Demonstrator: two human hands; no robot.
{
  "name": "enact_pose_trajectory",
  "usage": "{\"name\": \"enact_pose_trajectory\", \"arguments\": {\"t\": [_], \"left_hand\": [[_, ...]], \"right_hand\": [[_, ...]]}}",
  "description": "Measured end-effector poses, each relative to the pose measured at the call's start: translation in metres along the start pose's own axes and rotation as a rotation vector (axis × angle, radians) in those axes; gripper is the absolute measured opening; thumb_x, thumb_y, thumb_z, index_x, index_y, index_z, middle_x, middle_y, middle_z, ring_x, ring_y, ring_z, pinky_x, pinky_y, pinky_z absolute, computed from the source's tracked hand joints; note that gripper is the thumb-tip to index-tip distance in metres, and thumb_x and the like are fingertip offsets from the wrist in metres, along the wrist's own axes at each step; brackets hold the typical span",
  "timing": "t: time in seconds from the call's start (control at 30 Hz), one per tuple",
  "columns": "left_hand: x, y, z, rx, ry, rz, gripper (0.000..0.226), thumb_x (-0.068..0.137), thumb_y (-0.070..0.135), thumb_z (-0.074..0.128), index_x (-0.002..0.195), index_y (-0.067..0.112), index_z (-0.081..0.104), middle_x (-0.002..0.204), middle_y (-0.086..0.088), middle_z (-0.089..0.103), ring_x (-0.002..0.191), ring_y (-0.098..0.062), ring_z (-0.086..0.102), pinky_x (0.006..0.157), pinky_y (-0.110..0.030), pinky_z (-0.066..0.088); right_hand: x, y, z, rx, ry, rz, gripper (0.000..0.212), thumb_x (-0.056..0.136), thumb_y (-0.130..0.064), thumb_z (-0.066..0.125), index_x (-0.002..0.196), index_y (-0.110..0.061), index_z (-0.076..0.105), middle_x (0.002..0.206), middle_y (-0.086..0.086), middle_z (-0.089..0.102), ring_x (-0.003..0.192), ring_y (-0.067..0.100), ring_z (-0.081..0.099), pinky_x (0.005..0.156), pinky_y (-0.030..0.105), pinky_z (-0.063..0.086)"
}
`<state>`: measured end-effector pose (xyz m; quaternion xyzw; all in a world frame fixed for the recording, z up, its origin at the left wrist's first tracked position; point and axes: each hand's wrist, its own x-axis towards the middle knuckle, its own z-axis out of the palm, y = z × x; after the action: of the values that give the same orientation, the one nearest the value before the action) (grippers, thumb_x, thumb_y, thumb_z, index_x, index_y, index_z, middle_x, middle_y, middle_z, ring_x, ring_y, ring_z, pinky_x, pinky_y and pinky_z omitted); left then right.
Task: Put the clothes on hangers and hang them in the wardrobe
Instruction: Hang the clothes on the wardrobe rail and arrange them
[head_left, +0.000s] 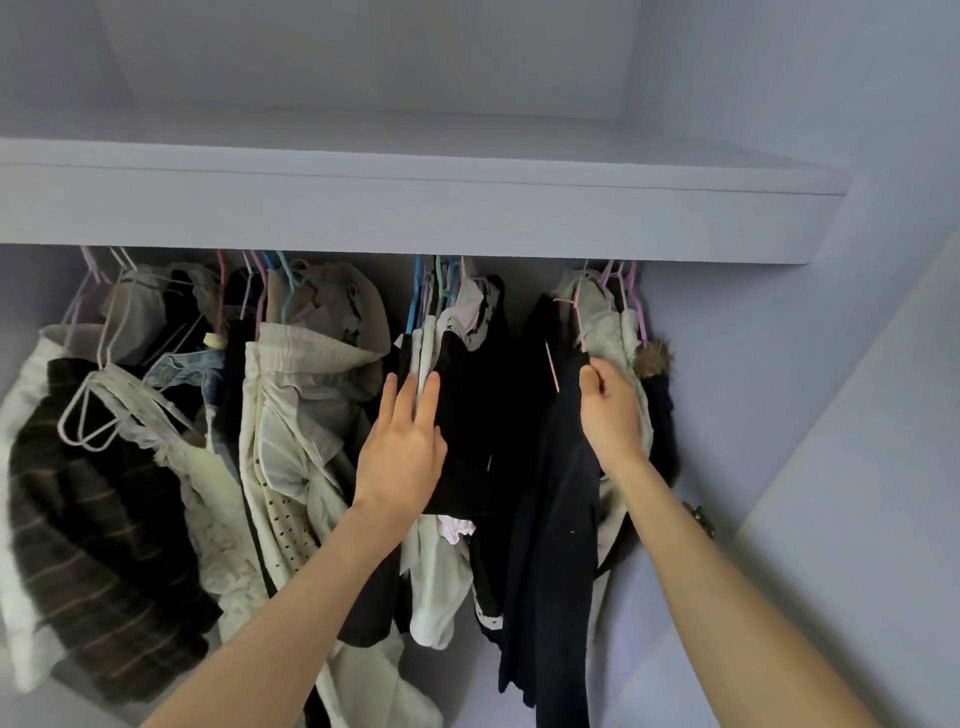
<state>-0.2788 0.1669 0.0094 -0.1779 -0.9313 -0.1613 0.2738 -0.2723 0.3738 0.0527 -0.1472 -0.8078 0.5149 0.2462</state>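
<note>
— Looking into the wardrobe, what did the hands do?
— The left hand lay flat with straight fingers against a black garment hanging mid-rail. The right hand pinched the edge of a dark navy garment on a pink hanger, near the right wall.
— And that navy piece?
— It hung long between the black garment and a pale jacket with a fur trim.
— Further left?
— A cream blouse, a white empty hanger and a brown striped top.
</note>
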Motion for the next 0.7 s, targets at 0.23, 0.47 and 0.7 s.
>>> {"name": "enact_pose_trajectory", "arguments": {"t": [0.23, 0.47, 0.7], "left_hand": [[0.000, -0.004, 0.000, -0.040, 0.014, 0.010, 0.063, 0.079, 0.001, 0.062, 0.137, 0.003, 0.039, 0.135, -0.017, 0.048, 0.133, -0.036, 0.035, 0.091, -0.042, 0.051], [0.001, -0.002, 0.007, -0.040, 0.020, 0.005, 0.061, 0.080, 0.005, 0.062, 0.137, 0.005, 0.040, 0.136, -0.015, 0.048, 0.133, -0.034, 0.036, 0.091, -0.043, 0.051], [0.000, -0.006, 0.010, -0.045, 0.031, -0.002, 0.062, 0.080, 0.004, 0.062, 0.138, 0.006, 0.039, 0.137, -0.014, 0.047, 0.135, -0.032, 0.033, 0.094, -0.043, 0.049]], "right_hand": [[0.028, 0.012, 0.012, -0.005, 0.052, -0.052, 0.033, 0.099, -0.015, 0.036, 0.126, -0.002, 0.051, 0.113, 0.006, 0.055, 0.105, 0.015, 0.050, 0.090, 0.022, 0.035], [0.023, 0.015, 0.006, 0.018, 0.085, -0.161, 0.029, 0.098, -0.013, 0.039, 0.121, -0.003, 0.055, 0.092, 0.003, 0.056, 0.077, 0.007, 0.048, 0.067, 0.005, 0.036], [0.042, 0.005, 0.007, 0.103, 0.105, -0.093, 0.024, 0.097, -0.011, 0.038, 0.078, -0.011, 0.053, 0.080, 0.000, 0.057, 0.068, 0.016, 0.052, 0.071, 0.030, 0.038]]}}
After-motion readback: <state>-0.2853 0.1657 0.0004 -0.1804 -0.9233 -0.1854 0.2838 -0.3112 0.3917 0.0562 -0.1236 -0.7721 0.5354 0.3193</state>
